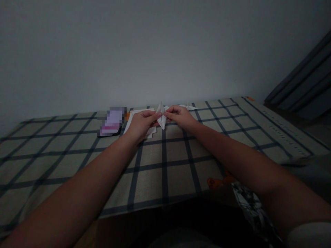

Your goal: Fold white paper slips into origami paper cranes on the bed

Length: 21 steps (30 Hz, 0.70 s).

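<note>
Filling most of the view is a smooth, matte grey wall (165, 51), and below it there's a beige woven-looking cloth (178, 175) with dark blue lines making big squares, a bit rumpled. Off to the right hangs some dark grey pleated fabric (307, 79), all long slanting folds. Flat white paper with straight edges (150, 132) lies on the cloth, partly hidden under the left hand (142, 123). Just left of that is a dark-edged rectangular phone (112, 120), lilac screen pixelated out. Both hands are pinching: the left one and the right hand (182, 116) grip opposite sides of a creased white diamond-shaped folded paper (162, 122), pointy at top and bottom, held up between them. Beyond the right hand sits a thin, pointed white paper piece (191, 108).
</note>
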Each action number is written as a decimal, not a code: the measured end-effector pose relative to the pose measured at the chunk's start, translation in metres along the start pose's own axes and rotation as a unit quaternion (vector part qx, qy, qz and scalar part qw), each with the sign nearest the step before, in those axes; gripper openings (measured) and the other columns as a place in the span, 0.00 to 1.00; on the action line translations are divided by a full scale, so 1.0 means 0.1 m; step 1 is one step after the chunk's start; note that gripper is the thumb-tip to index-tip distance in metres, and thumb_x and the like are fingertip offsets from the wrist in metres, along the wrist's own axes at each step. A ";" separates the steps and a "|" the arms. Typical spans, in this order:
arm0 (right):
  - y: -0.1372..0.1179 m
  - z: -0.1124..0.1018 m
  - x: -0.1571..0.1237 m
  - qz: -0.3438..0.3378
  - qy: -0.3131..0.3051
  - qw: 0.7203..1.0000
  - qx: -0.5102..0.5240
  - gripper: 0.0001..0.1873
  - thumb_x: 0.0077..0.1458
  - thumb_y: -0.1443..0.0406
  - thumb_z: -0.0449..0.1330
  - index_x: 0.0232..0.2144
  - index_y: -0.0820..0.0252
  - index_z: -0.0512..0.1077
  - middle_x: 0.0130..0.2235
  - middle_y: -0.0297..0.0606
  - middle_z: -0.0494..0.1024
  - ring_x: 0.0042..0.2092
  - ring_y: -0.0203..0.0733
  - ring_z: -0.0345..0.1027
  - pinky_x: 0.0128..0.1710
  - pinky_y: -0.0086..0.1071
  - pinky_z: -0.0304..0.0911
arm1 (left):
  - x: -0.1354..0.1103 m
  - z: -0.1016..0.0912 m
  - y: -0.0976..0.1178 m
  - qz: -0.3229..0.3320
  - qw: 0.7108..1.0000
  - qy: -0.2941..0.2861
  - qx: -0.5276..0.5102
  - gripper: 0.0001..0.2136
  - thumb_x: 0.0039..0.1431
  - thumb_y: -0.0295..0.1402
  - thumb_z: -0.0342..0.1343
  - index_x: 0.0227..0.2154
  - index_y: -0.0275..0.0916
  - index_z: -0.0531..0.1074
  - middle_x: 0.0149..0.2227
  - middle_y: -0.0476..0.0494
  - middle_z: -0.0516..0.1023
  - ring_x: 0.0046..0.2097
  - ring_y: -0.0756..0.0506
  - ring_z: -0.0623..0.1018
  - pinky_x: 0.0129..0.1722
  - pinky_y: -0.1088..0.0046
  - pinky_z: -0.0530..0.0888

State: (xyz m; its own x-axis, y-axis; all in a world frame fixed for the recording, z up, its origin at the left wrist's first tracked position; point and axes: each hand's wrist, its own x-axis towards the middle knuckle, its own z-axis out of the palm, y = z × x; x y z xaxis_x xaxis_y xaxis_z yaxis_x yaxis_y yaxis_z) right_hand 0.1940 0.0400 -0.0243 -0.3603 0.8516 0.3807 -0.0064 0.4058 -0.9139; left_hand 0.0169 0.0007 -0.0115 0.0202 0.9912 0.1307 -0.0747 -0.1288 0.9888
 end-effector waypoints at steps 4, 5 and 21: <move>0.00 0.01 -0.01 0.017 -0.017 1.000 0.015 0.13 0.51 0.58 0.65 0.30 0.61 0.69 0.31 0.33 0.73 0.31 0.33 0.67 0.34 0.30 0.66 | 0.02 -0.01 -0.04 0.014 1.000 0.014 0.019 0.16 0.41 0.43 0.71 0.27 0.35 0.78 0.27 0.46 0.79 0.27 0.51 0.75 0.30 0.74 0.74; -0.01 0.02 -0.01 0.018 -0.021 1.000 0.014 0.13 0.51 0.58 0.65 0.30 0.61 0.68 0.30 0.32 0.72 0.31 0.32 0.66 0.34 0.29 0.66 | 0.02 -0.01 -0.05 0.017 0.999 0.018 0.027 0.17 0.41 0.44 0.71 0.27 0.35 0.78 0.27 0.46 0.78 0.26 0.51 0.75 0.30 0.75 0.74; -0.08 -0.01 -0.02 -0.061 0.017 0.994 -0.087 0.16 0.53 0.54 0.62 0.26 0.62 0.71 0.25 0.32 0.70 0.30 0.34 0.62 0.32 0.30 0.59 | -0.02 -0.01 0.00 -0.035 0.995 -0.026 0.084 0.15 0.43 0.40 0.70 0.26 0.35 0.74 0.21 0.51 0.72 0.21 0.55 0.68 0.19 0.80 0.62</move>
State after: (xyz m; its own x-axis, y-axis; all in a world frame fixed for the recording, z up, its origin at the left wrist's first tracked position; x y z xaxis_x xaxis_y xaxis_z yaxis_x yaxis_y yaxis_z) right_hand 0.1952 0.0355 -0.0174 -0.3346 0.8024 0.4941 0.1137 0.5549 -0.8241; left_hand 0.0161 -0.0011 -0.0122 0.0711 0.9957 0.0602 0.0969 -0.0669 0.9930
